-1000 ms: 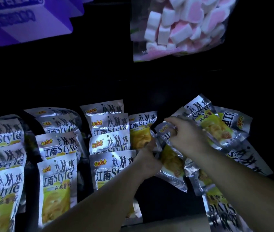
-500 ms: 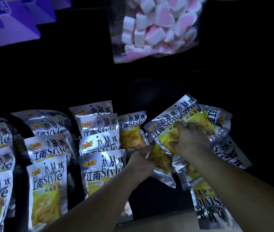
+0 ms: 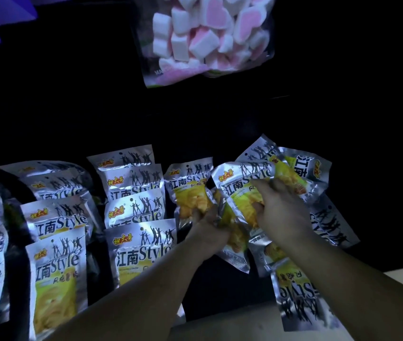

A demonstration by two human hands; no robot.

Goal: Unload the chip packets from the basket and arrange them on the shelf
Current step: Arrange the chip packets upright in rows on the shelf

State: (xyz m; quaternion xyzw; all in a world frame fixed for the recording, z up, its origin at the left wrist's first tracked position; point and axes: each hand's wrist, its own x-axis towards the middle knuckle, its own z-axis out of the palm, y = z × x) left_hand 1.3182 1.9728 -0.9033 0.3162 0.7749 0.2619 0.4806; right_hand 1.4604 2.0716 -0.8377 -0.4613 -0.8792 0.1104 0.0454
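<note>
Pretty dark here, so the shelf [image 3: 220, 291] is mostly blackness around the neat rows of chip packets [image 3: 141, 242] on the left. Right hand [image 3: 280, 212] is clamped on a front packet [image 3: 242, 179] in the messy pile at right. Left hand [image 3: 209, 228] grips the bottom of the neighbouring packet [image 3: 190, 193], its fingers mostly hidden in foil. The marshmallow bag [image 3: 208, 38] above is cut off at the top.

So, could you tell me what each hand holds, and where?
Left hand grips a chip packet near its bottom; right hand grips a second packet mid-body.
</note>
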